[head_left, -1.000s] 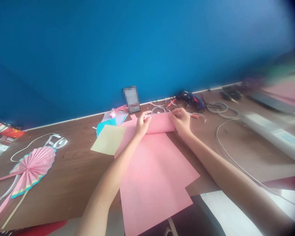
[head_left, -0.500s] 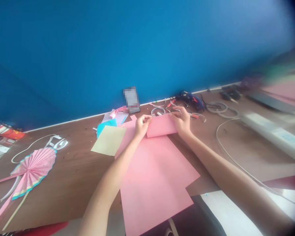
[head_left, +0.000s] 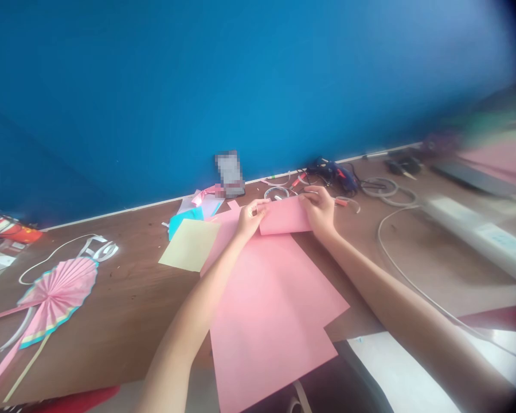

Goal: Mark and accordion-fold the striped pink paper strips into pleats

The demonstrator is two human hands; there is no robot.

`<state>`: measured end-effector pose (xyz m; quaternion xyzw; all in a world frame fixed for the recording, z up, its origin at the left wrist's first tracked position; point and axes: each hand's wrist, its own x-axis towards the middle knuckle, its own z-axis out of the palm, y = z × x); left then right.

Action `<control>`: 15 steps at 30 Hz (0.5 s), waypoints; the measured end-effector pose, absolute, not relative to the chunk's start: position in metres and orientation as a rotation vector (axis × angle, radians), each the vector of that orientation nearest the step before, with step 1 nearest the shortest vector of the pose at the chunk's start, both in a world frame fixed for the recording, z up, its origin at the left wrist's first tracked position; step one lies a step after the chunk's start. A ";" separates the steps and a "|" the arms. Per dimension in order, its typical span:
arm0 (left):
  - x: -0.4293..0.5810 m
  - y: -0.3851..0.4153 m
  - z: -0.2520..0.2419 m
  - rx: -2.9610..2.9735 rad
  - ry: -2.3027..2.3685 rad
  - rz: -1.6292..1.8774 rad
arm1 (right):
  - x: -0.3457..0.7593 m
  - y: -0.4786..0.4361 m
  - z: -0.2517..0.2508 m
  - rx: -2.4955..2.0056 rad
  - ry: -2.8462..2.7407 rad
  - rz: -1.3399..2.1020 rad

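A pink sheet of paper (head_left: 270,321) stretches from the table's near edge toward the wall, its far end bent over into a flap (head_left: 286,217). My left hand (head_left: 250,219) pinches the left end of that flap between thumb and fingers. At the flap's right end, my right hand (head_left: 319,211) grips the paper with bent fingers. Another pink sheet lies partly under it. Left of these sheets rest a pale yellow sheet (head_left: 189,245) and a folded turquoise paper (head_left: 184,221).
A pleated pink paper fan (head_left: 60,295) with trailing strips lies at the left. A phone (head_left: 230,174) leans on the blue wall. Behind my right hand sit tangled cables (head_left: 337,175); a white power strip (head_left: 477,235) and its cord (head_left: 387,246) occupy the right.
Both hands have shifted very slightly to the right with the pink flap, whose lower edge now sits a little higher. The other things stay where they were.
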<state>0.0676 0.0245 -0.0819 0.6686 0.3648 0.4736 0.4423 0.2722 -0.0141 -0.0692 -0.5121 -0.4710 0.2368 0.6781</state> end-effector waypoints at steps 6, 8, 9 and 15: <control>0.066 0.025 -0.083 1.686 0.985 1.213 | 0.274 -0.013 -0.072 -1.161 -1.085 0.586; 0.065 0.026 -0.083 1.706 1.010 1.243 | 0.273 -0.013 -0.073 -1.169 -1.094 0.615; 0.065 0.026 -0.083 1.714 1.019 1.251 | 0.273 -0.014 -0.073 -1.171 -1.095 0.634; 0.064 0.024 -0.081 1.649 1.049 1.272 | 0.273 -0.016 -0.069 -1.168 -1.117 0.700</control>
